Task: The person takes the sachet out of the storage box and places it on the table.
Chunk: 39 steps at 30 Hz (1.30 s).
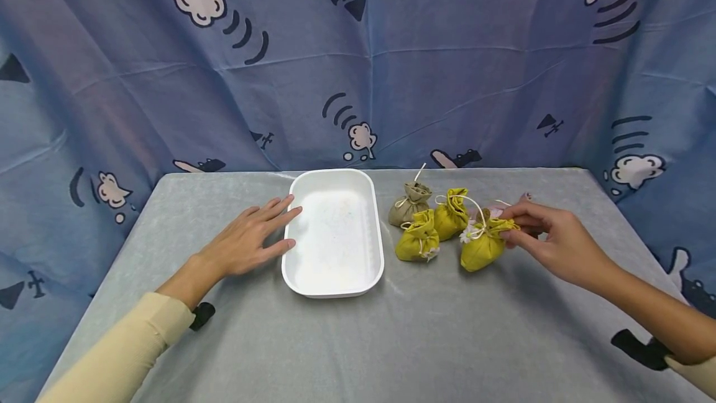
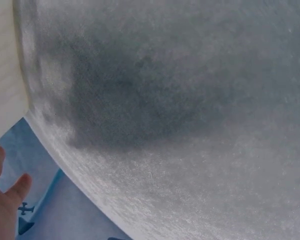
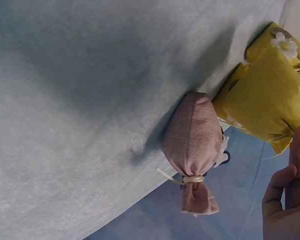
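My right hand [image 1: 562, 244] pinches the gathered neck of a yellow drawstring pouch [image 1: 482, 252], which has a white flower and a cream cord. In the right wrist view this pouch [image 3: 270, 95] hangs before the fingertips, and a pink pouch [image 3: 192, 137] with a tied neck stands beside it. To the left stand two more yellow pouches, a front one [image 1: 416, 242] and a rear one [image 1: 450, 219], plus a khaki pouch [image 1: 410, 206]. My left hand [image 1: 248, 238] has its fingers spread, fingertips touching the left rim of a white tray [image 1: 335, 235] that holds nothing.
A grey cloth covers the table [image 1: 335, 347]. Behind and at both sides hangs a blue patterned curtain [image 1: 447, 79]. Each wrist wears a black band, the left one [image 1: 202, 316] near the beige sleeve cuff.
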Tool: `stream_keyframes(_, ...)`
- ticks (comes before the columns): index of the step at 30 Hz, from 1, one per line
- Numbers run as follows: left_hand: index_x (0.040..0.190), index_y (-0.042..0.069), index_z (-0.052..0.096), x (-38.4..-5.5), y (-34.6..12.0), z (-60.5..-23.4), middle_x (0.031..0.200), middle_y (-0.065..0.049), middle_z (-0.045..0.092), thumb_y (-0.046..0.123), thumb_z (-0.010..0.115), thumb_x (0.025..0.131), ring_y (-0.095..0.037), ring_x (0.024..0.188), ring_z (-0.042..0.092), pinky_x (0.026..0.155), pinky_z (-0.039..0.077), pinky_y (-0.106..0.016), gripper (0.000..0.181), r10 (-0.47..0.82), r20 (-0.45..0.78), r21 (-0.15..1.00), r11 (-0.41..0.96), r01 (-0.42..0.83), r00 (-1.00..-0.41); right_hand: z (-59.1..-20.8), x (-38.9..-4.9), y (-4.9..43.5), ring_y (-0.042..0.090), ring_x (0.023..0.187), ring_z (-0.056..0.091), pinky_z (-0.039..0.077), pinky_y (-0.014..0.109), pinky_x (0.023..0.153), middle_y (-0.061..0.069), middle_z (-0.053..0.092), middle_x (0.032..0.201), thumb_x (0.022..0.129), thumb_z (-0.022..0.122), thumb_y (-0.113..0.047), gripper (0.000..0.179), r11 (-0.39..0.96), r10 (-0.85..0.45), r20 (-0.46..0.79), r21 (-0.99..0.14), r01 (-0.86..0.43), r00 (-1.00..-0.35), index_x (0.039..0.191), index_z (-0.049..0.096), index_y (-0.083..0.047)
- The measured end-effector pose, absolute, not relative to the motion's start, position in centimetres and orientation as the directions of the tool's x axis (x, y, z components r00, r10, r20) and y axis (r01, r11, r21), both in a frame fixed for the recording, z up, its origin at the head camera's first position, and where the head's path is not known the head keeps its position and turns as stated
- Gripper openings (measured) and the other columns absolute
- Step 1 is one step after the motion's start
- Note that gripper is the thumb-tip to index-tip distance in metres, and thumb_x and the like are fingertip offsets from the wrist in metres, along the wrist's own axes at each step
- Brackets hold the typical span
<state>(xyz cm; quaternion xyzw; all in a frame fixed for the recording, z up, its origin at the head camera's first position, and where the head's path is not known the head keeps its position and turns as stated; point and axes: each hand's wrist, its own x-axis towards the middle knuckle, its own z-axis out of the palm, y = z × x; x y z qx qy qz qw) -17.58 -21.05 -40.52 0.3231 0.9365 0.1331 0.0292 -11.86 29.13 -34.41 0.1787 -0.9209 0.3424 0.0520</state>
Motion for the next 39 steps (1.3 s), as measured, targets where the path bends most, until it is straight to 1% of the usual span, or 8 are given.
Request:
stream_keyframes(3,0.157,0.021,0.034,-17.6,-21.0,-40.5,0.164,-0.005,0.022,0.055,0.047,0.101,-0.032,0.149,0.025,0.112,0.028,-0.058,0.068,0.613,0.034,0.266,0.756,0.598,-0.789,-34.8,-11.9,29.4,0.009,0.073,0.069,0.054,0.017,0.064,0.009,0.072,0.094,0.085,0.075,0.005,0.024,0.698,-0.298,0.209,-0.618,-0.362,-0.931,0.106,0.068,-0.003)
stream_keyframes(10,0.157,0.019,0.034,-17.6,-21.1,-40.6,0.164,-0.005,0.023,0.054,0.048,0.101,-0.033,0.148,0.025,0.112,0.028,-0.058,0.067,0.616,0.039,0.264,0.753,0.603,-0.787,-35.6,-12.1,29.5,0.008,0.076,0.069,0.056,0.02,0.065,0.011,0.071,0.1,0.084,0.075,0.007,0.026,0.69,-0.312,0.182,-0.632,-0.354,-0.933,0.106,0.068,-0.005)
stream_keyframes(21,0.158,0.022,0.032,-17.6,-21.2,-40.8,0.164,-0.005,0.022,0.054,0.047,0.101,-0.032,0.148,0.025,0.111,0.029,-0.058,0.067,0.622,0.046,0.256,0.749,0.611,-0.781,-36.5,-12.1,29.1,0.009,0.074,0.068,0.057,0.024,0.064,0.009,0.068,0.101,0.083,0.076,0.005,0.029,0.691,-0.335,0.137,-0.637,-0.342,-0.932,0.11,0.068,-0.004)
stream_keyframes(25,0.157,0.021,0.033,-17.6,-21.2,-40.7,0.164,-0.006,0.023,0.054,0.047,0.101,-0.033,0.148,0.026,0.111,0.029,-0.058,0.067,0.629,0.054,0.249,0.744,0.62,-0.776,-36.3,-12.2,29.2,0.006,0.076,0.065,0.055,0.025,0.063,0.009,0.068,0.107,0.083,0.078,0.001,0.033,0.7,-0.363,0.159,-0.604,-0.381,-0.918,0.114,0.069,-0.005)
stream_keyframes(30,0.157,0.019,0.034,-17.7,-21.2,-40.5,0.164,-0.007,0.024,0.054,0.046,0.101,-0.032,0.148,0.027,0.111,0.03,-0.057,0.067,0.639,0.043,0.211,0.746,0.632,-0.768,-35.1,-12.8,29.2,0.004,0.083,0.064,0.053,0.025,0.063,0.006,0.069,0.113,0.088,0.077,-0.011,0.037,0.699,-0.438,0.152,-0.563,-0.442,-0.886,0.123,0.066,-0.008)
stream_keyframes(32,0.157,0.019,0.035,-17.8,-21.2,-40.2,0.163,-0.008,0.026,0.054,0.047,0.101,-0.032,0.147,0.029,0.11,0.032,-0.056,0.067,0.644,0.037,0.187,0.747,0.639,-0.764,-34.4,-13.1,29.2,0.005,0.084,0.065,0.052,0.025,0.064,0.004,0.069,0.113,0.089,0.076,-0.013,0.036,0.713,-0.447,0.158,-0.532,-0.457,-0.881,0.124,0.066,-0.01)
stream_keyframes(35,0.155,0.016,0.039,-18.0,-21.2,-39.6,0.159,-0.012,0.035,0.05,0.049,0.101,-0.033,0.141,0.04,0.107,0.036,-0.056,0.064,0.652,0.061,0.175,0.738,0.651,-0.756,-33.3,-13.9,29.1,0.012,0.086,0.067,0.054,0.027,0.068,0.005,0.07,0.112,0.091,0.074,-0.015,0.034,0.763,-0.42,0.193,-0.454,-0.461,-0.886,0.124,0.066,-0.01)
stream_keyframes(39,0.15,0.012,0.047,-18.5,-21.0,-38.6,0.15,-0.017,0.047,0.042,0.056,0.1,-0.037,0.126,0.055,0.101,0.042,-0.057,0.058,0.645,0.145,0.19,0.726,0.661,-0.75,-32.2,-15.2,29.4,0.029,0.093,0.067,0.053,0.037,0.065,0.015,0.068,0.116,0.092,0.073,-0.023,0.041,0.85,-0.343,0.225,-0.338,-0.403,-0.912,0.127,0.063,-0.007)
